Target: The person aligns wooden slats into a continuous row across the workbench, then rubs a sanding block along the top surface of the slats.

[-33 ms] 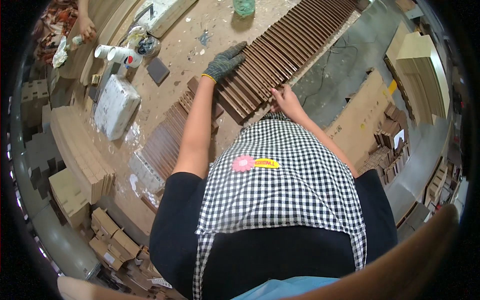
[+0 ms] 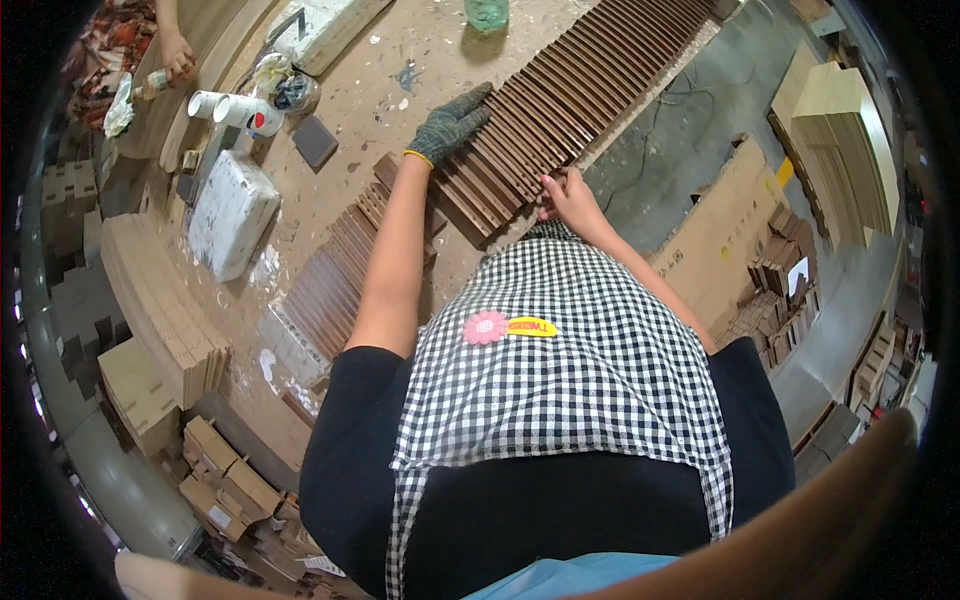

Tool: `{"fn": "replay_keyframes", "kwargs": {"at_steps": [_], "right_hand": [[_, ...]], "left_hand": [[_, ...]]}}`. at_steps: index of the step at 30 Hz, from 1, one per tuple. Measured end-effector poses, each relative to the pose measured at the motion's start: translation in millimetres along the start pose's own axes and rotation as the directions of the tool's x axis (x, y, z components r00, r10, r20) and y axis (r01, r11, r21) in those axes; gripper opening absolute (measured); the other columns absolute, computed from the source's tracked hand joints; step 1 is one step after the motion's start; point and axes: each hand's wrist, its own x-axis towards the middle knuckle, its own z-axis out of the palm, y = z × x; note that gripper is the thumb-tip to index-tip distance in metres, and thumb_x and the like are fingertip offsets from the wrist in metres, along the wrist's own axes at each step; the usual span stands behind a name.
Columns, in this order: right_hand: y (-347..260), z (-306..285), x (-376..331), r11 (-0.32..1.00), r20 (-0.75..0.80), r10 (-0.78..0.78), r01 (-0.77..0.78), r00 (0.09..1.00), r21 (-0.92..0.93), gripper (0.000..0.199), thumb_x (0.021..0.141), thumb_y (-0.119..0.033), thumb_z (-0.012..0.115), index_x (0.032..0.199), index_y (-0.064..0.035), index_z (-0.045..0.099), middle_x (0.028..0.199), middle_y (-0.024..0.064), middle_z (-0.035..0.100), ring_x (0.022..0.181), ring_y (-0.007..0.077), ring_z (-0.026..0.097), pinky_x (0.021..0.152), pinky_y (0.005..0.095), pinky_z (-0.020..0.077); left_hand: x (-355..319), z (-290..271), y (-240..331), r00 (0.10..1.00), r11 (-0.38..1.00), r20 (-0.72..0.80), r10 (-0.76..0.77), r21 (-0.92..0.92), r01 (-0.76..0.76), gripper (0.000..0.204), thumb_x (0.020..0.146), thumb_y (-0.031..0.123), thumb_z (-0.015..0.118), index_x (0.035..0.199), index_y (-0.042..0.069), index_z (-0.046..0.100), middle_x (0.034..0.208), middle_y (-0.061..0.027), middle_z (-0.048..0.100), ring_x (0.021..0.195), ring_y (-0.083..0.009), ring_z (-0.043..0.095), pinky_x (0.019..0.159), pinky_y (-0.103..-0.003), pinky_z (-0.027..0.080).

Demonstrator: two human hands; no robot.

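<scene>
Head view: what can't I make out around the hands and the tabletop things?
Head view:
Left hand: strip surfaces beneath it, hidden by its grey glove.
Right hand: whether it pinches any brown strip; its fingers hide the contact.
Green container: top, cut off by the upper edge.

Brown slats (image 2: 590, 88) in a slanting row

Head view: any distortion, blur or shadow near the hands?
Head view: fisheye bows the board stack at left, corners black; head view: gloved left hand and bare right hand fairly sharp; head view: soft shadow below the green bottle; head view: blurred brown shape, lower right, unidentifiable.
</scene>
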Motion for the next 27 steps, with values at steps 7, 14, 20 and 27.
{"fn": "replay_keyframes", "kwargs": {"at_steps": [7, 14, 20, 27], "right_hand": [[2.5, -5.6, -1.4, 0.982, 0.077, 0.046, -0.059, 0.996, 0.179, 0.041, 0.107, -0.026, 0.051, 0.118, 0.0076, 0.03, 0.112, 0.0265, 0.059, 0.09, 0.0256, 0.071, 0.075, 0.0335, 0.0631], [7.8, -12.0, -4.1, 0.928, 0.037, 0.069, -0.078, 0.997, 0.365, 0.052, 0.105, -0.023, 0.056, 0.13, 0.0118, 0.026, 0.1, 0.0248, 0.061, 0.079, 0.0266, 0.073, 0.067, 0.0341, 0.0637], [-7.0, -21.1, 3.1, 0.92, -0.251, -0.023, 0.119, 0.968, 0.375, 0.069, 0.102, -0.023, 0.062, 0.143, 0.0086, 0.016, 0.098, 0.0195, 0.06, 0.069, 0.0226, 0.07, 0.062, 0.0323, 0.0616], [13.4, -25.5, 16.9, 0.908, -0.317, -0.062, 0.186, 0.946, 0.376, 0.07, 0.103, -0.018, 0.058, 0.146, 0.0076, 0.009, 0.09, 0.0168, 0.062, 0.07, 0.0222, 0.071, 0.062, 0.0297, 0.0585]], "left_hand": [[-4.4, 10.1, 7.9, 0.997, 0.999, -0.065, -0.041, -0.003, 0.04, 0.058, 0.1, 0.047, 0.055, 0.15, 0.017, 0.049, 0.151, -0.0112, 0.051, 0.141, -0.0272, 0.046, 0.118, -0.036, 0.035], [12.4, 9.9, 17.8, 0.996, 0.844, -0.054, 0.072, 0.536, -0.032, 0.056, 0.102, 0.046, 0.052, 0.15, 0.018, 0.048, 0.147, -0.0127, 0.055, 0.136, -0.0316, 0.049, 0.116, -0.04, 0.035], [31.2, 1.3, 12.9, 0.996, 0.976, -0.075, 0.057, 0.213, -0.04, 0.058, 0.103, 0.048, 0.049, 0.152, 0.017, 0.045, 0.15, -0.0114, 0.052, 0.139, -0.03, 0.047, 0.118, -0.038, 0.033], [51.3, 19.6, 34.9, 0.999, 0.992, 0.005, 0.051, 0.119, -0.052, 0.054, 0.102, 0.042, 0.051, 0.146, 0.012, 0.051, 0.146, -0.0129, 0.056, 0.133, -0.0332, 0.053, 0.114, -0.038, 0.039]]}}
